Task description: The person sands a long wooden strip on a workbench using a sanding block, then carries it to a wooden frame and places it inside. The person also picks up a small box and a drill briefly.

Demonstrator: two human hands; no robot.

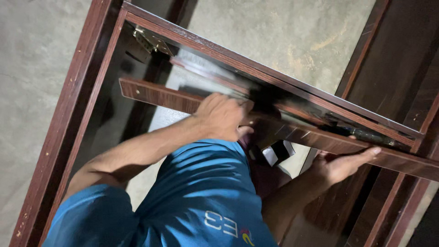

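Observation:
A long brown wood-grain rail runs slantwise across a dark cabinet frame. My left hand is curled over the rail's upper edge near its middle. My right hand presses on the same rail from below, further right, with the thumb stretched along its lower edge and the fingers hidden behind it. Above the rail lies a second, thinner brown rail with a glossy dark panel between the two. My blue sleeve and shirt fill the lower middle.
A brass-coloured metal hinge sits at the frame's upper left corner. A small black-and-white object shows just below the rail between my hands. Grey concrete floor surrounds the frame. More dark brown boards stand at the right.

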